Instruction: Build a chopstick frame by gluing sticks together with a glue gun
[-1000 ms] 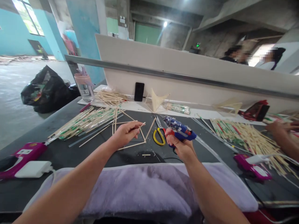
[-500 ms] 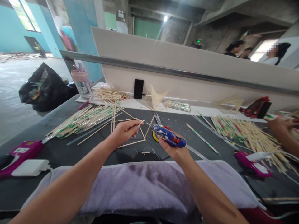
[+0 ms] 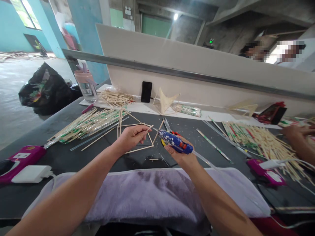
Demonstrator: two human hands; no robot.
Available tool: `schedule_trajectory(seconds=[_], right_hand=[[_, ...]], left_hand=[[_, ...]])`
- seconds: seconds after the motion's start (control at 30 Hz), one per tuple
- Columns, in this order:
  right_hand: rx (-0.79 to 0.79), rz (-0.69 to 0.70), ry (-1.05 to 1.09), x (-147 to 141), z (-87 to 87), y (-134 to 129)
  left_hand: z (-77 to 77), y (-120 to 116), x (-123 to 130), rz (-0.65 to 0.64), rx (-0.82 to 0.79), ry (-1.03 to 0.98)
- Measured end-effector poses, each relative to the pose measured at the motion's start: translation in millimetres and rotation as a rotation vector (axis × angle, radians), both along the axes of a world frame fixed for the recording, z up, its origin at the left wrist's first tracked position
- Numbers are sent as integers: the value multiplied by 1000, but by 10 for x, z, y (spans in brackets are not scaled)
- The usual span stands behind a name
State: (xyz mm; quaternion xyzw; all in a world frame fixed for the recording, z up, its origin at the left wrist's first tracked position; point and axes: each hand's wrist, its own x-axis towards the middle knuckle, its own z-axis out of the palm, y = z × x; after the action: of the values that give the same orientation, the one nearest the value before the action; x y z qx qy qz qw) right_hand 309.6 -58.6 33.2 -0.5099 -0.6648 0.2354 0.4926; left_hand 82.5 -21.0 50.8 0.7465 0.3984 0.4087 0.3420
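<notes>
My left hand [image 3: 131, 136] pinches a thin wooden stick [image 3: 150, 127] whose free end points up to the right. In my right hand [image 3: 180, 154] is a blue hot glue gun [image 3: 174, 141], its nozzle close to that stick's end; whether they touch I cannot tell. A clear glue stick [image 3: 203, 158] sticks out of the gun's back. Behind and beneath my left hand stands a frame of joined sticks [image 3: 139, 149], partly hidden by the hand. Scissors [image 3: 166, 124] lie behind the glue gun, their handles partly covered by it.
Bundles of sticks [image 3: 91, 126] lie at left, more sticks [image 3: 261, 141] at right. A phone [image 3: 146, 92] and a finished stick model [image 3: 165, 101] stand at the back. Power strips [image 3: 27, 159] and a bottle [image 3: 86, 87] flank the table. A purple cloth [image 3: 152, 196] covers the front. Another person's hand [image 3: 296, 134] is far right.
The glue gun has shifted slightly left and tilted a little. My left hand still pinches the stick in nearly the same place. The view has moved slightly.
</notes>
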Motion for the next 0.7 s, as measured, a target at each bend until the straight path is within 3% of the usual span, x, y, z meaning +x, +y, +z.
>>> schedule_trajectory(seconds=[0.33,0.7], right_hand=[[-27,-32,98,25,-199,98],[-74,-67,119,-9,-150,79]], left_hand=[[3,-6,0,-10,-8,2],[22,-18,8,-19,-16,8]])
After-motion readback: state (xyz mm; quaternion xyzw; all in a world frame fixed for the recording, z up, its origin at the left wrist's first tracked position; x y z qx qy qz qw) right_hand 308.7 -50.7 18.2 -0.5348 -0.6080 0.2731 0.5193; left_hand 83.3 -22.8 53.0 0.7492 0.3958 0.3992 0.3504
